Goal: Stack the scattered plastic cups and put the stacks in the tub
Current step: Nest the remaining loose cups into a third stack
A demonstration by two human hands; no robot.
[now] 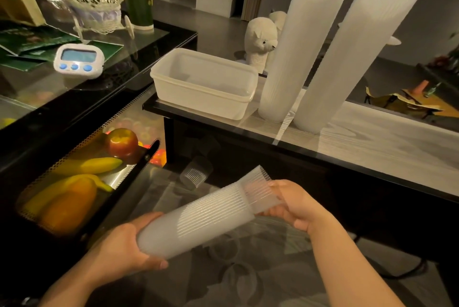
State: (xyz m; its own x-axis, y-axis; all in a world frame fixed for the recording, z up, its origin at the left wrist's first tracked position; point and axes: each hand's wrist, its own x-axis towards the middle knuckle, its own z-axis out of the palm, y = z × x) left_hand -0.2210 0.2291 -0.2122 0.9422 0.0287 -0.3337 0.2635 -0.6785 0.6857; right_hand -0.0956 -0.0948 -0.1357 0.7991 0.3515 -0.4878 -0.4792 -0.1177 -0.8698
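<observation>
Nearest, the left hand [124,247] curls round the closed base of a long stack of ribbed plastic cups [198,217], held near level over the glass lower shelf; the right hand [293,202] grips the mouth end, where the last cup [258,187] sits only part seated. If that cup goes in crooked it may jam or pop off, and a loose hold could let the stack bend and spill. A single cup [196,175] lies on the glass beyond, close under the counter [372,142] edge, which a lift could clip. Further off, the empty tub [203,83] stands near the counter's left corner, two tall stacks [298,40] just beside it, liable to topple if knocked
</observation>
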